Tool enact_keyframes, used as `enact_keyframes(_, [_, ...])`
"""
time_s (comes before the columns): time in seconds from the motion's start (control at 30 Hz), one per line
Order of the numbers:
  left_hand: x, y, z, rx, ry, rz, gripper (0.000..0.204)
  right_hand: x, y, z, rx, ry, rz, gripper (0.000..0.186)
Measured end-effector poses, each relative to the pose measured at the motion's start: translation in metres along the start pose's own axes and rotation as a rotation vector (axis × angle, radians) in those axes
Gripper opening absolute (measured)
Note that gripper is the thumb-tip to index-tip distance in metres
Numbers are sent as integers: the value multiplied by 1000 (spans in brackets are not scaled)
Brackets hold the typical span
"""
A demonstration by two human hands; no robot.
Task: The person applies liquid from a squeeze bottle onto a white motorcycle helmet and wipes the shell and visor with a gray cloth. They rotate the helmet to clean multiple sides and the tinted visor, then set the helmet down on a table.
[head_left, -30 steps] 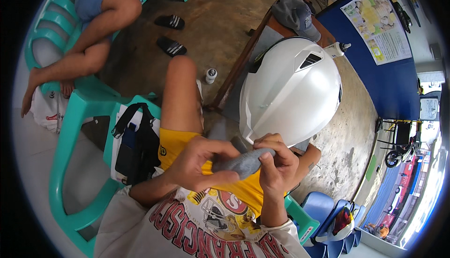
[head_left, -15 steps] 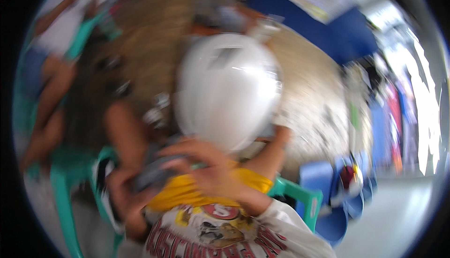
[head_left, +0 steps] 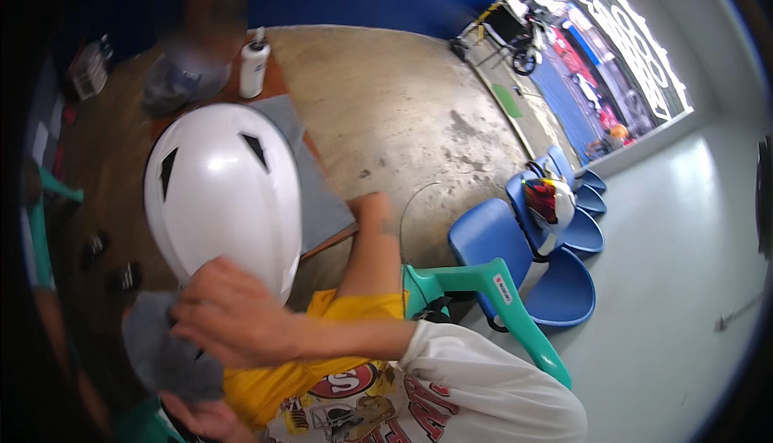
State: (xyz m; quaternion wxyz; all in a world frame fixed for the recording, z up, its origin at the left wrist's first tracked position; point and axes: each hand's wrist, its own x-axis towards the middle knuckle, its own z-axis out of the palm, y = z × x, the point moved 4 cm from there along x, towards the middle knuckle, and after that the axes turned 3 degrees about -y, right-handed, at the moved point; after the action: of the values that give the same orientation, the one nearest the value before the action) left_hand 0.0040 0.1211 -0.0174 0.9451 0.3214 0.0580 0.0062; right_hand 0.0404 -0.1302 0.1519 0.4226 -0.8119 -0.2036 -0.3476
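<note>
A glossy white helmet [head_left: 221, 193] with dark vents rests in front of me, over a low brown table partly covered by grey cloth [head_left: 316, 181]. My right hand [head_left: 237, 314] is at the helmet's near edge, its fingers curled and slightly blurred. Whatever those fingers hold is hidden. Beside and below it hangs another grey cloth [head_left: 165, 346], reaching down to my left hand [head_left: 208, 417]. That hand is low at the left, closed around the cloth's lower end and partly hidden.
A white bottle [head_left: 254, 66] stands on the far table end beside a grey bundle [head_left: 181, 85]. To my right are a green chair arm [head_left: 506, 294] and blue seats [head_left: 491, 238], one bearing another helmet [head_left: 550, 201]. Dark footwear [head_left: 123, 276] lies on the floor at left.
The view has swung, so the helmet now appears farther left and sharper. My right hand's fingers, spread before, are now curled near the helmet. My left hand appears lower.
</note>
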Motion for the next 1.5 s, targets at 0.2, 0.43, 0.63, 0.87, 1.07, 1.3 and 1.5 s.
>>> enact_keyframes(0.2, [-29,-48,17,395,184,194,25,3,23,-67,-357,-110,74,28])
enact_keyframes(0.43, [-5,-36,62,420,100,170,29,27,53,-59,-525,-56,52,25])
enact_keyframes(0.63, [-8,-42,68,978,51,496,25,59,75,-34,-619,-99,-38,19])
enact_keyframes(0.87, [2,-67,103,1188,-203,654,32,63,88,-19,-570,-118,-44,11])
enact_keyframes(1.07, [22,-66,114,1184,-203,685,30,56,93,-21,-569,-93,27,11])
enact_keyframes(1.3, [29,-70,123,1112,-165,644,30,53,93,-21,-579,-59,63,11])
enact_keyframes(1.5, [22,-81,140,1323,-177,686,33,51,94,-21,-548,-40,52,12])
